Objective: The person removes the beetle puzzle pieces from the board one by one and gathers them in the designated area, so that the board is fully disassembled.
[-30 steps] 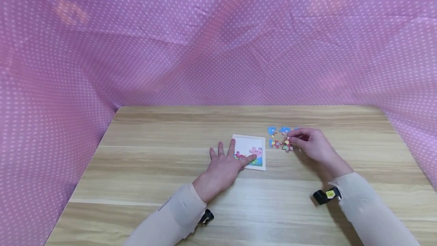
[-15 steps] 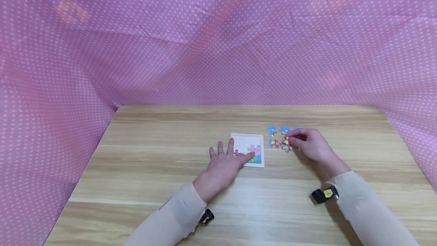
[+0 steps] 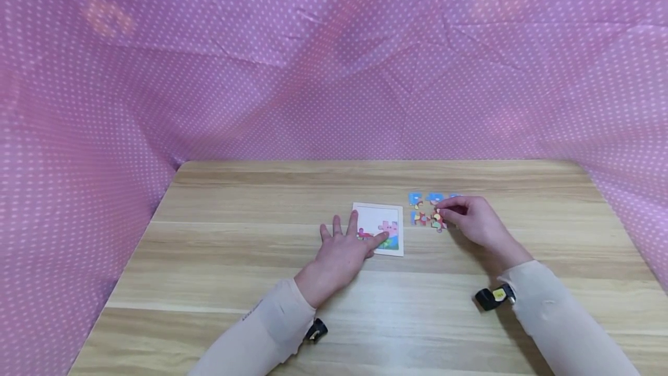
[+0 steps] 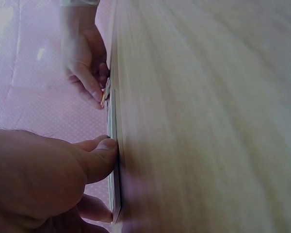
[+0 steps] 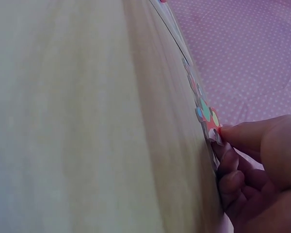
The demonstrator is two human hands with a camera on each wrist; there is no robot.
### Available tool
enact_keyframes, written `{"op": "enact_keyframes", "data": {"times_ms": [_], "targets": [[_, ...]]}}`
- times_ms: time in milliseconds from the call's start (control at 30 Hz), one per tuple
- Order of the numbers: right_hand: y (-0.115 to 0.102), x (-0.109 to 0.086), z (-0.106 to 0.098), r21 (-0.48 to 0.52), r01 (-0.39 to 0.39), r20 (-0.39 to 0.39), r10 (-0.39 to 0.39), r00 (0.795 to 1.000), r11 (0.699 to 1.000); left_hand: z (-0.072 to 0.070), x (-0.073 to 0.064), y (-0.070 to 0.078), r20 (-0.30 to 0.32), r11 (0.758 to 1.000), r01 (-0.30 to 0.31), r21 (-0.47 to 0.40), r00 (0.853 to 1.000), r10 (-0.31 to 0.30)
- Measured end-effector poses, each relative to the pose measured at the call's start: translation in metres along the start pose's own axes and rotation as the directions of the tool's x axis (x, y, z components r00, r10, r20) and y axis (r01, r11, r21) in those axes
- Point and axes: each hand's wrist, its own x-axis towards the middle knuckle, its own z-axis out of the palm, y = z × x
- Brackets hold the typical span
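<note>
A square puzzle board (image 3: 377, 215) with a pale frame lies on the table. Its lower part has pieces fitted in, and a pink piece (image 3: 389, 227) sits at their right. My left hand (image 3: 336, 260) rests on the board with fingers spread and thumb across the lower pieces. To the board's right, my right hand (image 3: 477, 222) pinches a red puzzle piece (image 3: 437, 220) with green and yellow spots between thumb and fingertips. In the right wrist view this spotted piece (image 5: 207, 116) appears tilted, its near edge under the thumb. My fingers hide part of it.
Several loose pieces lie close by: a blue corner piece (image 3: 415, 199), another blue piece (image 3: 435, 198) and a red-and-blue one (image 3: 419, 219). A blue piece behind the right hand is partly hidden. Pink dotted cloth (image 3: 334, 74) hangs behind the wooden table (image 3: 235, 190).
The board has shifted slightly up and left under my left hand. My right hand has barely moved, and the spotted piece between its fingers has tilted a little.
</note>
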Motion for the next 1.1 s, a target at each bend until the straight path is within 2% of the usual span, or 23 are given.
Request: {"op": "enact_keyframes", "data": {"times_ms": [367, 633, 833, 933, 1067, 1100], "targets": [[0.001, 0.001, 0.0, -0.064, 0.034, -0.021, -0.035, 0.999, 0.997, 0.001, 0.001, 0.001, -0.001, 1.0, -0.001, 0.003, 1.0, 0.001], [0.0, 0.001, 0.0, -0.053, 0.031, -0.009, -0.032, 0.999, 0.998, 0.001, 0.001, -0.001, -0.01, 1.0, -0.002, 0.012, 1.0, 0.002], [0.002, 0.002, 0.0, 0.011, 0.048, 0.001, -0.048, 0.999, 0.999, 0.001, 0.001, -0.002, -0.039, 1.0, -0.025, 0.017, 0.999, 0.026], [0.004, 0.001, -0.001, 0.002, 0.047, -0.004, -0.047, 0.999, 0.999, 0.013, 0.008, -0.009, -0.081, 0.998, -0.054, 0.025, 0.995, 0.056], [0.005, 0.001, -0.001, -0.023, 0.04, -0.009, -0.04, 0.999, 0.999, 0.012, 0.005, -0.012, -0.068, 0.998, -0.064, 0.008, 0.996, 0.064], [0.006, 0.001, -0.001, -0.021, 0.04, -0.008, -0.04, 0.999, 0.999, 0.006, 0.0, -0.011, -0.048, 0.998, -0.058, -0.008, 0.997, 0.057]]}}
